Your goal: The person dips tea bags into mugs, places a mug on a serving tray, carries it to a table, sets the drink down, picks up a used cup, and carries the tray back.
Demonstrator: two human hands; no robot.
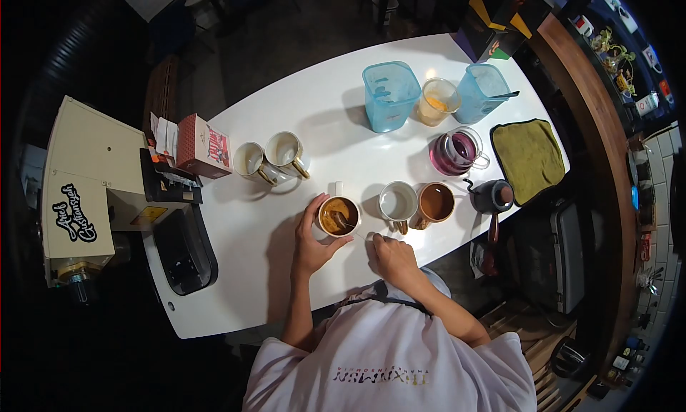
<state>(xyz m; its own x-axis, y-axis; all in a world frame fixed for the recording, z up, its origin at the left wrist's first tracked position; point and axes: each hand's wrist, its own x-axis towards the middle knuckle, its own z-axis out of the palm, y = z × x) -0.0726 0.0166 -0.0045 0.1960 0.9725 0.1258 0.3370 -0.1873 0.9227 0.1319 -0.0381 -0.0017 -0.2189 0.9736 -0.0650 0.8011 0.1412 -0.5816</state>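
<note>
Cupped in the left hand (pixel 312 233): a smooth, round white mug (pixel 339 217), with a foamy, mottled brown drink and a spoon (pixel 342 222) inside, and its blocky handle pointing away from the person. Just right of it, apart from the left hand, the right hand (pixel 391 256), loosely curled near the table's near edge; too small to tell whether pinched on anything.

Just beyond the right hand, a pale round mug (pixel 398 200) with a gold-toned handle, right beside a brown mug (pixel 436 202) filled with brown liquid. Farther right, a dark, rounded kettle (pixel 491 196) with a thin curved spout, near a soft, wrinkled olive cloth (pixel 527 160). Beyond, a clear glass jug (pixel 457 152) of purple liquid and two translucent blue plastic pitchers (pixel 391 96), with a clear cup (pixel 437 101) between.

Along the curved, glossy white table (pixel 243 269), smooth surface running from the left hand to the rounded black tray (pixel 187 251) at the left edge; farther up, two gold-handled mugs (pixel 284 152) near a red carton (pixel 203 146).

Left forearm nearly straight forward, fingers and thumb on opposite sides of the mug wall; right forearm angled inward, knuckles up.
</note>
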